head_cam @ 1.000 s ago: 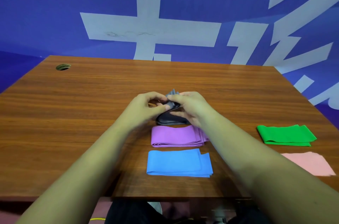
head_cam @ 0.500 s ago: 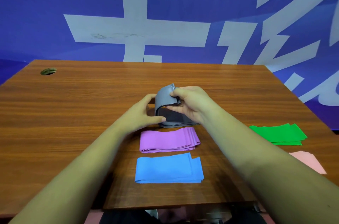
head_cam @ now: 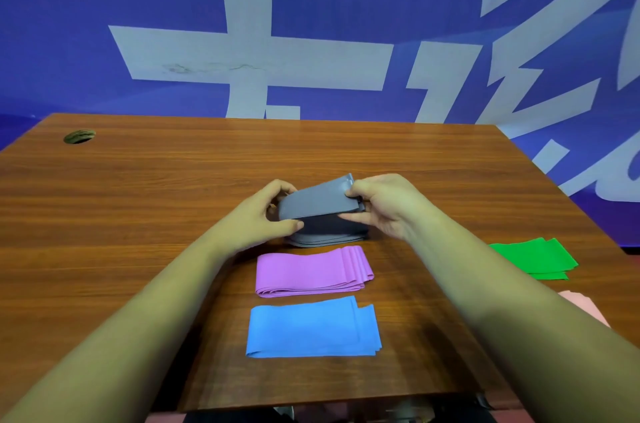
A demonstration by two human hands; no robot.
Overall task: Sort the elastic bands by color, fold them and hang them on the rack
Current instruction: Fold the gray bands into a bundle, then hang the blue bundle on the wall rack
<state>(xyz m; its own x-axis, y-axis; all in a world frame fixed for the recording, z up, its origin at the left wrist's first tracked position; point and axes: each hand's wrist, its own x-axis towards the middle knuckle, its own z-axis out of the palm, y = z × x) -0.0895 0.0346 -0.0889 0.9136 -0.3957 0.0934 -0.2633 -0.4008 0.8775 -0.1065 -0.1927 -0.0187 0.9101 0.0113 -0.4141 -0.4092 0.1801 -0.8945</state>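
Fingers (head_cam: 293, 224) of your left hand (head_cam: 256, 215) clamp the grey band (head_cam: 318, 203) at its fold; your right hand (head_cam: 388, 208) pinches its lifted loose end. Nearest you, before the grey band, lies the blue band (head_cam: 308, 329), then the purple band (head_cam: 311, 272); the green band (head_cam: 533, 254) sits to its right. No rack shows beyond it. Slacken either pinch and the springy top layer may spring open, skewing the stack.

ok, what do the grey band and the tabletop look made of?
Grey band: thin rubbery sheet, probably latex or a similar elastomer; matte with a faint sheen, and it bends in soft curves without creasing.
Tabletop: wood-grain surface, laminate or veneer, can't tell which; semi-gloss, with pale glare across the far side.
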